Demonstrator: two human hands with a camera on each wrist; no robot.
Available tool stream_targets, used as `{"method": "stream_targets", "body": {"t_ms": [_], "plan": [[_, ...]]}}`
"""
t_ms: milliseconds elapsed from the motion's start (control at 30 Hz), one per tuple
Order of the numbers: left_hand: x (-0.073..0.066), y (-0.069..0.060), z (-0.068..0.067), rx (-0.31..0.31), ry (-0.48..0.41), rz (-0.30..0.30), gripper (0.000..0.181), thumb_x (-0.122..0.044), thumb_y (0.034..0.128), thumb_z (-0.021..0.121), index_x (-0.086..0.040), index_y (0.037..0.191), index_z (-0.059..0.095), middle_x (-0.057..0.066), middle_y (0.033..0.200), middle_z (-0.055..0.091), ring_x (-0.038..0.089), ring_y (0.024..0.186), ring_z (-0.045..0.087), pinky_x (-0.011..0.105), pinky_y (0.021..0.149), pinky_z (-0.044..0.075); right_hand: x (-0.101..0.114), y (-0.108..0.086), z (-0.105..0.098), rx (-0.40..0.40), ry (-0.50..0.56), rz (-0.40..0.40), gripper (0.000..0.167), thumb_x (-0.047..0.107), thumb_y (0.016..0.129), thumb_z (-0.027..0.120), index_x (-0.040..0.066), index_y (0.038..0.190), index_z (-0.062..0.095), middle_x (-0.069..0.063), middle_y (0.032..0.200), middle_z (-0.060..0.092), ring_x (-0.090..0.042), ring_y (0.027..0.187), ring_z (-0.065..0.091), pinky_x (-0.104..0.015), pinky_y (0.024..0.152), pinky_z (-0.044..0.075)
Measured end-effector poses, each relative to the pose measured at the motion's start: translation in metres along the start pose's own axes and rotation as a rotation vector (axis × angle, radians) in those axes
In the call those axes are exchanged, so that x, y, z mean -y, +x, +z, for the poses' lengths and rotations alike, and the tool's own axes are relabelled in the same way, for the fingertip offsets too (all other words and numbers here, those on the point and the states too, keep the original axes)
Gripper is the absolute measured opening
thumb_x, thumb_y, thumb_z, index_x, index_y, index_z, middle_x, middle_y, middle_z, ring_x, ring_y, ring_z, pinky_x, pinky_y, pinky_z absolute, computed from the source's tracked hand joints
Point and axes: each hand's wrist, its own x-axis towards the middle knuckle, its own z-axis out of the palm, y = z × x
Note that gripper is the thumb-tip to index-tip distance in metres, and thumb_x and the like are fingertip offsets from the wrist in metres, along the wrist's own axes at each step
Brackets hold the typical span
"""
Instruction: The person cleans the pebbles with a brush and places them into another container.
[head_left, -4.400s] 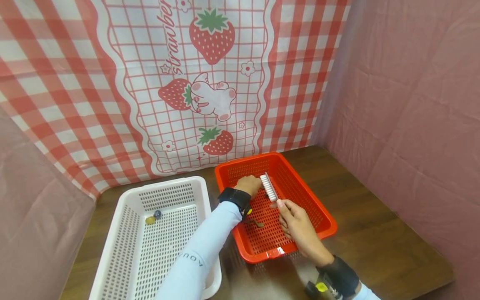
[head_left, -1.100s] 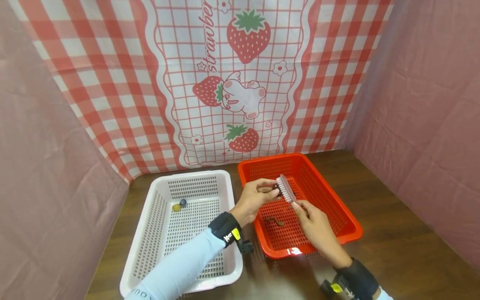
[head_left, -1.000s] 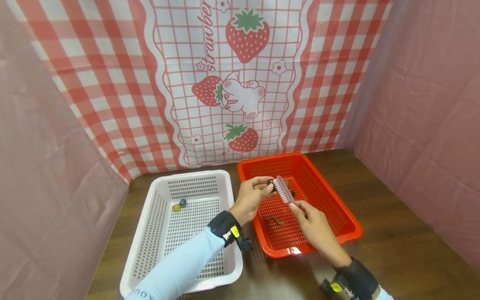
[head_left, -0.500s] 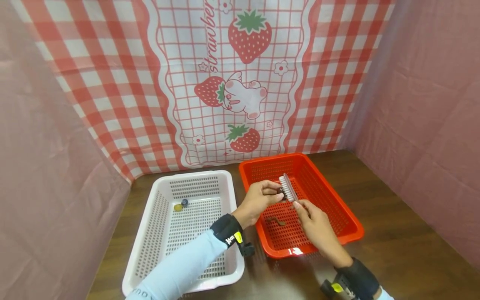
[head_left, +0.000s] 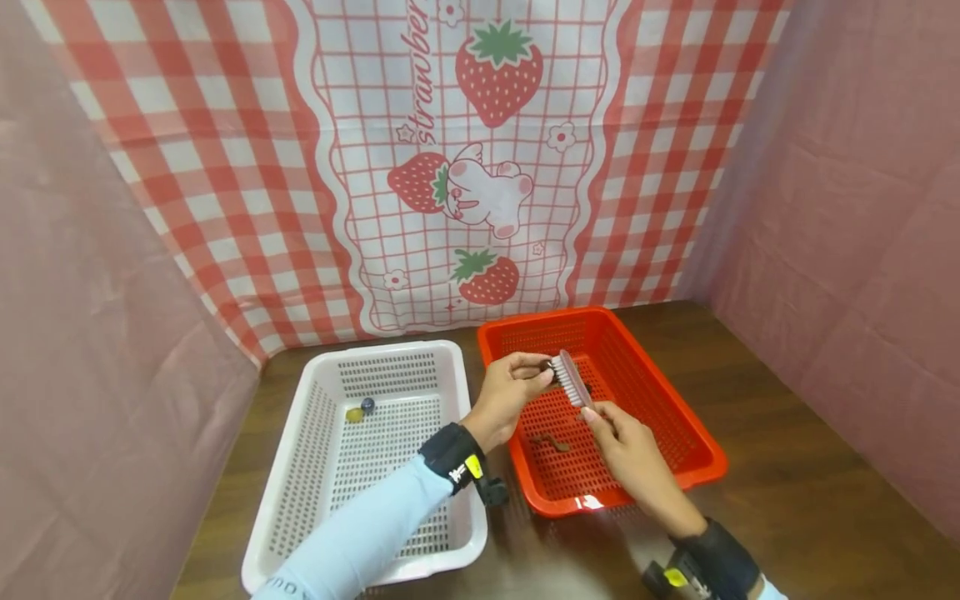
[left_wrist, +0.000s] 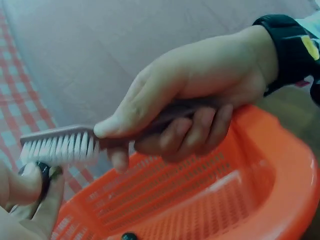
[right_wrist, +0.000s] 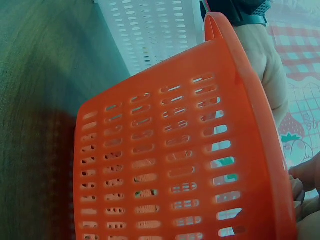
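Note:
Above the red basket (head_left: 701,471), my left hand (head_left: 504,398) pinches a small dark, roundish ball (left_wrist: 45,176) between thumb and fingers. A brownish-green smear (left_wrist: 56,173) shows beside the ball. My right hand (head_left: 628,450) grips the handle of a mauve scrubbing brush (head_left: 576,379), its thumb lying along the neck. The white bristles (left_wrist: 62,147) face the left hand and meet the ball. Fingers cover much of the ball. In the right wrist view the basket's wall hides most of the work.
A brown curved scrap (head_left: 553,442) and small dark bits lie in the red basket. Another dark ball (left_wrist: 129,236) shows there. The white basket (head_left: 262,517) to the left holds a yellow ball (head_left: 354,414) and a blue-grey ball (head_left: 367,405). A checked cloth hangs behind.
The left hand, earlier down inside the red basket, has come up with the dark ball. Over the last second, ball and brush have shifted slightly back and forth. The head view has turned left.

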Motion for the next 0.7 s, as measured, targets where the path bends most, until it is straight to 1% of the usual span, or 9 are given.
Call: {"method": "stream_targets", "body": {"t_ms": [67,167,200,333,367,533,567,633,700], "plan": [[-0.0006,-0.0005,-0.0008,0.017,0.012,-0.013,0.028,0.007,0.0949,0.068,0.009,0.122,0.064,0.02,0.108,0.07,0.024,0.095,0.073,0.041,0.095,0.058,0.0011,0.0006,0.0001,0.002,-0.01,-0.005,0.034,0.038,0.108,0.055,0.007,0.116,0.066,-0.002,0.072,0.048,-0.013,0.059,0.044,-0.025,0.051,0.038],[-0.0008,-0.002,-0.0017,0.076,0.054,-0.039,0.029,0.006,0.095,0.069,0.008,0.124,0.064,0.019,0.11,0.071,0.026,0.096,0.073,0.04,0.095,0.059,0.0021,0.0014,0.0002,-0.011,-0.006,0.004,0.033,0.037,0.108,0.055,0.007,0.116,0.065,-0.003,0.071,0.049,-0.014,0.059,0.045,-0.025,0.051,0.039],[-0.001,-0.0021,-0.0022,0.076,0.054,-0.041,0.029,0.006,0.0951,0.069,0.007,0.124,0.065,0.019,0.111,0.071,0.026,0.097,0.073,0.04,0.094,0.059,0.0024,0.0017,0.0003,-0.013,-0.007,0.005,0.033,0.037,0.108,0.055,0.007,0.115,0.066,-0.003,0.071,0.049,-0.014,0.059,0.045,-0.025,0.051,0.038],[-0.0022,-0.0006,-0.0053,-0.012,0.004,-0.015,0.027,0.005,0.0951,0.069,0.006,0.122,0.066,0.017,0.11,0.069,0.025,0.099,0.072,0.038,0.094,0.059,0.0038,0.0032,0.0015,0.007,-0.01,0.001,0.033,0.036,0.108,0.056,0.006,0.116,0.066,-0.003,0.071,0.047,-0.014,0.06,0.043,-0.025,0.051,0.037],[-0.0021,-0.0002,-0.0057,-0.025,-0.002,-0.012,0.027,0.005,0.0947,0.07,0.005,0.122,0.067,0.017,0.109,0.07,0.025,0.098,0.072,0.038,0.093,0.059,0.004,0.0035,0.0018,0.01,-0.013,-0.002,0.033,0.036,0.108,0.056,0.006,0.115,0.066,-0.003,0.071,0.047,-0.014,0.06,0.043,-0.025,0.051,0.037],[0.0006,-0.0006,-0.0054,0.017,0.025,-0.024,0.028,0.007,0.0928,0.071,0.006,0.121,0.068,0.016,0.107,0.073,0.021,0.094,0.072,0.045,0.095,0.058,0.0043,0.003,0.002,-0.003,-0.016,0.009,0.033,0.035,0.108,0.054,0.005,0.114,0.066,-0.003,0.07,0.049,-0.014,0.059,0.044,-0.025,0.051,0.038],[0.0009,-0.0006,-0.0049,0.015,0.023,-0.018,0.028,0.007,0.0931,0.071,0.006,0.121,0.068,0.016,0.107,0.072,0.021,0.094,0.072,0.045,0.095,0.058,0.0042,0.0025,0.0015,-0.002,-0.018,0.012,0.033,0.036,0.108,0.055,0.005,0.114,0.066,-0.003,0.07,0.049,-0.014,0.059,0.044,-0.025,0.051,0.038],[0.0013,-0.0003,-0.0046,-0.011,0.007,-0.006,0.027,0.007,0.0936,0.07,0.006,0.12,0.068,0.017,0.108,0.072,0.021,0.093,0.072,0.047,0.097,0.057,0.004,0.002,0.0009,0.005,-0.022,0.013,0.033,0.035,0.108,0.055,0.005,0.115,0.066,-0.003,0.071,0.048,-0.014,0.059,0.044,-0.025,0.051,0.038],[0.0017,-0.0005,-0.0041,-0.035,-0.002,0.0,0.026,0.005,0.0947,0.07,0.006,0.121,0.069,0.017,0.109,0.072,0.022,0.094,0.072,0.046,0.098,0.057,0.0036,0.0018,0.0002,0.012,-0.031,0.011,0.034,0.036,0.108,0.055,0.005,0.117,0.067,-0.003,0.072,0.047,-0.015,0.06,0.044,-0.025,0.052,0.038]]}}
